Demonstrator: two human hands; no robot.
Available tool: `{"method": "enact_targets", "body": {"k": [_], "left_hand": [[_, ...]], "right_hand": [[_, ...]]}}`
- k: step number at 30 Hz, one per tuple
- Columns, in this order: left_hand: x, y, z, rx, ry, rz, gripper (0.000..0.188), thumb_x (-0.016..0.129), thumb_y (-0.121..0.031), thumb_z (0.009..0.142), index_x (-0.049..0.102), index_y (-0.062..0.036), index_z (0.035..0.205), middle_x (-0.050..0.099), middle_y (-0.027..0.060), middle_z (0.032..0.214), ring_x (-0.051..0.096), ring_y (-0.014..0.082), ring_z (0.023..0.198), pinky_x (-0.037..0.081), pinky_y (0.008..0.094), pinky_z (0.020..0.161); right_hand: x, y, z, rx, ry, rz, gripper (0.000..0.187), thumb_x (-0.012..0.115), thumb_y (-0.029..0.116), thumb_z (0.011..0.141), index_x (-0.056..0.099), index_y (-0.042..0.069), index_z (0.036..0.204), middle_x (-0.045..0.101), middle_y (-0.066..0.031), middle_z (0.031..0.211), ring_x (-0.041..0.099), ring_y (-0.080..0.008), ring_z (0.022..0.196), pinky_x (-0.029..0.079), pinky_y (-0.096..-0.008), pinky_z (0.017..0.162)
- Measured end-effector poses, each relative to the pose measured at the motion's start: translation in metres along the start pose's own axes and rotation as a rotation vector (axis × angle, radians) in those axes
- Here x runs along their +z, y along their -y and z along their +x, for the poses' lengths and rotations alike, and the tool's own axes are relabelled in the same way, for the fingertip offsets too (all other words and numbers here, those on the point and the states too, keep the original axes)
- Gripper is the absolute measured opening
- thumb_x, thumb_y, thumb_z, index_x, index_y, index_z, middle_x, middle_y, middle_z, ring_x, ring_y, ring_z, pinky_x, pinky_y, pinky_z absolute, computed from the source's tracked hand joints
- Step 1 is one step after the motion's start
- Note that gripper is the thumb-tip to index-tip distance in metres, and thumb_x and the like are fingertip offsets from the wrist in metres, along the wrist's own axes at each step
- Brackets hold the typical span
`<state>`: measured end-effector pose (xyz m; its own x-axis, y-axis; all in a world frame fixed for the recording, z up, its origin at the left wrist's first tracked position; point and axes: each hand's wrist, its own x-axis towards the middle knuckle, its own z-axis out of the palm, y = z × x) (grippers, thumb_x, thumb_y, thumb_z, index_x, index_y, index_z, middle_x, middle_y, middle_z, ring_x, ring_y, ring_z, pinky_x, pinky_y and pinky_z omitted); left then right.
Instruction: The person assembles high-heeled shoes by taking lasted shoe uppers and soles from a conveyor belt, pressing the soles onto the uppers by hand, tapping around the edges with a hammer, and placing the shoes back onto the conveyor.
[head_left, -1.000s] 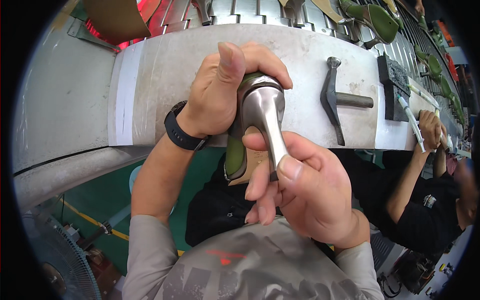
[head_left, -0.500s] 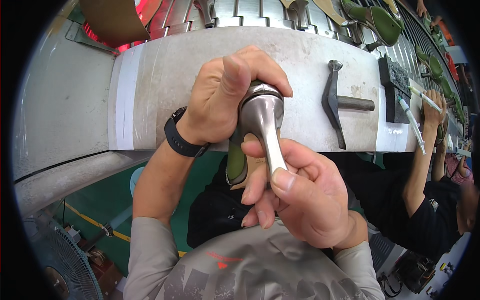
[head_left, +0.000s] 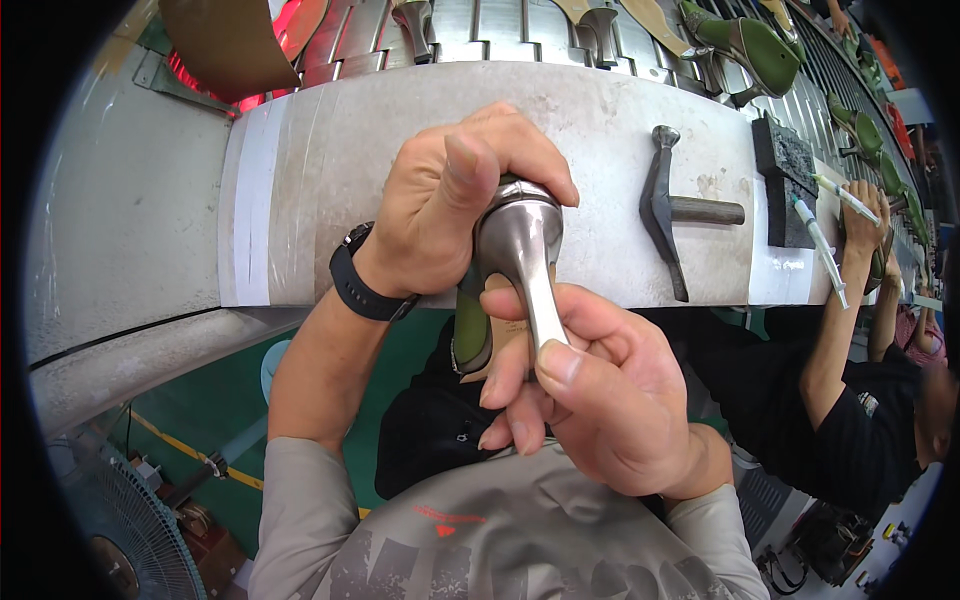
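A green high-heeled shoe (head_left: 471,335) is held sole up between my hands, with its tan sole partly showing. Its shiny metallic heel (head_left: 526,230) slants toward me. My left hand (head_left: 450,190) wraps round the back of the shoe, fingers over the far side of the heel's base and thumb raised. Around the narrow end of the heel, my right hand (head_left: 610,390) is closed, thumb on top and fingers beneath. The shoe's toe is out of sight below the hands. To the right, a hammer (head_left: 660,210) with a wooden handle lies on the pale worktop (head_left: 330,180).
Behind the worktop runs a metal slatted conveyor (head_left: 500,35) carrying green shoes (head_left: 745,50) and loose heels (head_left: 415,25). A black block (head_left: 785,175) and two syringes (head_left: 820,245) lie at the right, beside a co-worker's arm (head_left: 840,310). A fan (head_left: 120,540) stands lower left.
Hardly anything differs. The worktop and hammer sit slightly lower in the picture, and both hands keep the same hold on the shoe and its heel.
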<state>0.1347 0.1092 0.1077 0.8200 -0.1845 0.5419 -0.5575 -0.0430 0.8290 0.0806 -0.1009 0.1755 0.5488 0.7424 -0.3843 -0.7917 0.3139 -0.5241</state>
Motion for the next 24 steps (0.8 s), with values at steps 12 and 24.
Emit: {"method": "enact_targets", "body": {"k": [12, 24], "left_hand": [[-0.019, 0.016, 0.034, -0.24, 0.084, 0.127, 0.089, 0.019, -0.068, 0.108, 0.074, 0.0015, 0.099, 0.071, 0.0111, 0.095, 0.065, 0.0173, 0.09, 0.051, 0.0304, 0.084], [-0.005, 0.024, 0.029, -0.286, -0.004, -0.153, 0.069, 0.034, -0.056, 0.112, 0.072, 0.0007, 0.099, 0.066, 0.0041, 0.083, 0.058, 0.01, 0.081, 0.048, 0.0268, 0.074]], "right_hand": [[-0.008, 0.063, 0.046, 0.006, -0.108, -0.482, 0.038, 0.056, 0.018, 0.099, 0.063, -0.012, 0.122, 0.065, -0.015, 0.078, 0.051, -0.0127, 0.049, 0.064, -0.0361, 0.065], [0.008, 0.078, 0.056, -0.04, -0.289, -1.358, 0.041, 0.058, 0.029, 0.095, 0.068, -0.007, 0.08, 0.062, -0.0095, 0.061, 0.062, -0.0162, 0.053, 0.05, -0.0327, 0.052]]}}
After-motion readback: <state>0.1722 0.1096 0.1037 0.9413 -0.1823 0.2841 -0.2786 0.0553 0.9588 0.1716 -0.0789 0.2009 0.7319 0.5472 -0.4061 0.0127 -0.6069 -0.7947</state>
